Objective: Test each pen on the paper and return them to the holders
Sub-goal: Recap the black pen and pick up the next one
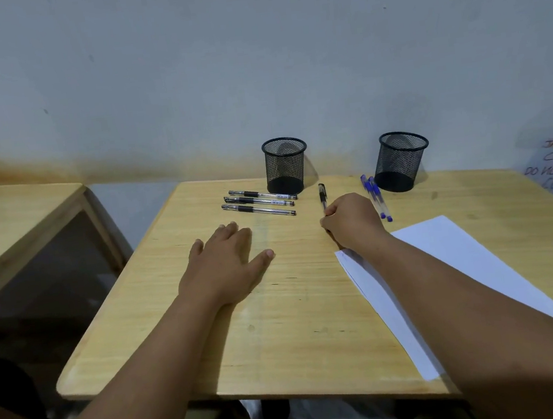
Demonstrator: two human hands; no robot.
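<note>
Right hand (350, 221) gripping black pen (322, 195)

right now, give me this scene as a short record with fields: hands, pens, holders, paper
left hand: left hand flat on the table, open, holding nothing
right hand: right hand closed on a black pen
black pens: three black pens lying side by side left of the left holder
blue pens: blue pens lying beside the right holder
holders: both mesh cups upright, look empty
paper: white sheet under the right forearm
</note>
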